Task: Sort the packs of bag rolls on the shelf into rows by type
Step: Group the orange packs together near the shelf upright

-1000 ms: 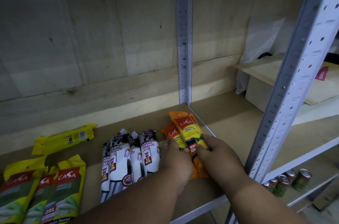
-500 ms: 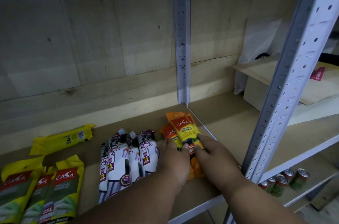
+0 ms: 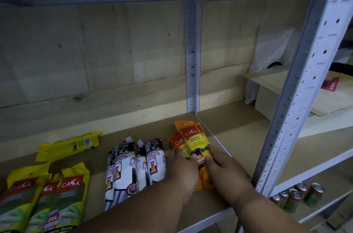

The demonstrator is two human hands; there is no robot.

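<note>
Orange packs (image 3: 194, 137) at the shelf's (image 3: 238, 137) right end are being squared up, pinched by the right hand (image 3: 223, 166) and pressed by the left hand (image 3: 183, 168), while white packs (image 3: 133, 164) and yellow packs (image 3: 47, 194) seem grouped and 1 stray yellow roll (image 3: 70, 145) remains.

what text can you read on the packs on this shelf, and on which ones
"CASA", "DEGRADABLE GARBAGE BAG": top orange pack, gripped by the right hand
"DRAW STRING BAG", "15": white packs
"CASA", "25L": green-yellow packs
Loose yellow pack: barcode only, print too small
Red label: blurred
</note>
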